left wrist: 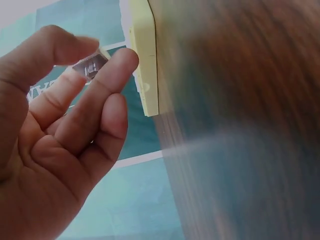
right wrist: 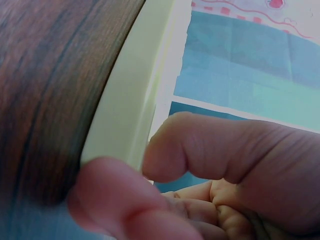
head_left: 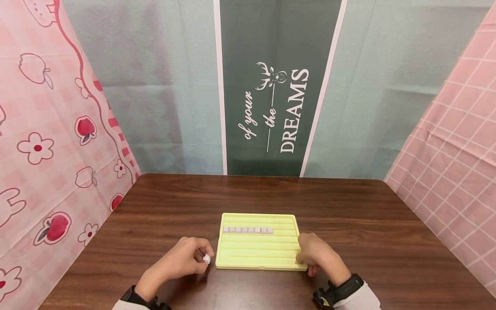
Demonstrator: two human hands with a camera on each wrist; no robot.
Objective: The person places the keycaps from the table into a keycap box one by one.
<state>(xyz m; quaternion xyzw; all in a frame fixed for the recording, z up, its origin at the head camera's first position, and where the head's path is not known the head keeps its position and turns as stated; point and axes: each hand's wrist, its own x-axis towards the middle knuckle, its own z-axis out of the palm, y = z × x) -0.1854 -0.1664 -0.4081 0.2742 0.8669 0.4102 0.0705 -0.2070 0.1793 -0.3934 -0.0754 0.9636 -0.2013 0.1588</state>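
Between its thumb and fingertips my left hand [head_left: 187, 257] pinches a small white keycap [head_left: 207, 259], just left of the tray. The left wrist view shows the keycap's dark hollow underside [left wrist: 91, 66], partly covered by the fingers. A pale yellow ridged tray [head_left: 255, 253] lies flat on the table. In one of its upper grooves sits a row of several whitish keycaps [head_left: 248, 230], starting from the left wall. My right hand [head_left: 315, 252] grips the tray's right side near the front corner. In the right wrist view, thumb and fingers close around the tray's edge [right wrist: 125, 95].
The dark wood-grain table [head_left: 348, 206] extends around the tray on all sides. Behind it hangs a green curtain [head_left: 186, 86] with a dark printed band, and patterned pink cloths [head_left: 38, 181] flank it. Black straps [head_left: 339, 290] circle both wrists.
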